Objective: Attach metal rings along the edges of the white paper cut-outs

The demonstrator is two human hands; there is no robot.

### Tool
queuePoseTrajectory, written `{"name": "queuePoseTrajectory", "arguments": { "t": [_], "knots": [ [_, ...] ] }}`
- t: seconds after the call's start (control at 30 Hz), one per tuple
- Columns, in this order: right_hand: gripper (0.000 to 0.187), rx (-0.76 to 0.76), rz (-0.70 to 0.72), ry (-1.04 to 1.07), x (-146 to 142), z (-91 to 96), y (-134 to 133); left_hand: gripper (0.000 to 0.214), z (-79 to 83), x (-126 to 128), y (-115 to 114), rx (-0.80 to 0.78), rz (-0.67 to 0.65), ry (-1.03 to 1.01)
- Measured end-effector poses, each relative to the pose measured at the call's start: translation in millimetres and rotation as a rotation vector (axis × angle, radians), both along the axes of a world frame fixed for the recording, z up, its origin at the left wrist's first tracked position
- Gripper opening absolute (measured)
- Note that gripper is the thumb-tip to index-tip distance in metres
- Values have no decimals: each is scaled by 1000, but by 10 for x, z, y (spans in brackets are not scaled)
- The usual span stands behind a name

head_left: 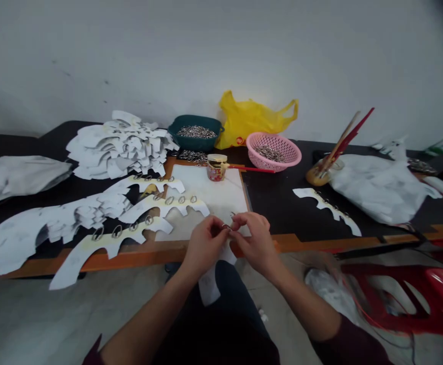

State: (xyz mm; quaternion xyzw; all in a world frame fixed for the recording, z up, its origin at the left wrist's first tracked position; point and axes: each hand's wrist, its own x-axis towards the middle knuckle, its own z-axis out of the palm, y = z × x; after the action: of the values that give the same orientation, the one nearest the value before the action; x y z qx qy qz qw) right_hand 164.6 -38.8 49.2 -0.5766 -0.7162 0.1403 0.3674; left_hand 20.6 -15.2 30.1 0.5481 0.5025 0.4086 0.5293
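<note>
My left hand (pixel 205 247) and my right hand (pixel 253 244) meet above the table's front edge, with their fingertips pinching a small metal ring (pixel 226 226). A white cut-out strip (pixel 209 285) hangs below them, partly hidden by my fingers. Whether the ring is joined to this strip is hard to tell. Just left of my hands, white shaped strips fitted with metal rings (pixel 109 247) lie on a white board (pixel 206 190). Another ringed strip (pixel 330 207) lies on the black tabletop to the right.
A stack of white cut-outs (pixel 118 147) sits behind a teal basket of rings (pixel 196 133), a pink basket of rings (pixel 273 152) and a glue jar with a red brush (pixel 216 168). A yellow bag (pixel 251 119) leans on the wall. A red stool (pixel 396 299) stands at lower right.
</note>
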Motion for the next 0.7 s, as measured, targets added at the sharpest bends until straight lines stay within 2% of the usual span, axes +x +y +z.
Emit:
{"name": "queuePoseTrajectory", "arguments": {
  "t": [0.1,0.2,0.3,0.37,0.43,0.57,0.63,0.7],
  "knots": [
    [20,-19,8,68,-59,-15,12,12,29,5,-23,-18,6,-48],
    [8,0,-27,213,-117,-121,-22,15,36,12,-38,-167,-15,-271],
    [6,-26,-106,397,-162,-275,-81,19,6,19,-53,-307,13,-436],
    [9,-62,-115,448,-159,-339,-108,19,-20,10,-57,-297,44,-402],
    [16,-84,-75,430,-127,-335,-111,17,-33,-12,-54,-222,62,-284],
    [32,-106,29,301,-56,-177,-64,13,-17,-50,-46,-54,33,-75],
    [30,-121,58,269,-60,-118,-45,11,3,-50,-49,-28,6,-43],
    [24,-151,54,362,-96,-119,-48,12,21,-41,-59,-68,-23,-106]
  ]
}}
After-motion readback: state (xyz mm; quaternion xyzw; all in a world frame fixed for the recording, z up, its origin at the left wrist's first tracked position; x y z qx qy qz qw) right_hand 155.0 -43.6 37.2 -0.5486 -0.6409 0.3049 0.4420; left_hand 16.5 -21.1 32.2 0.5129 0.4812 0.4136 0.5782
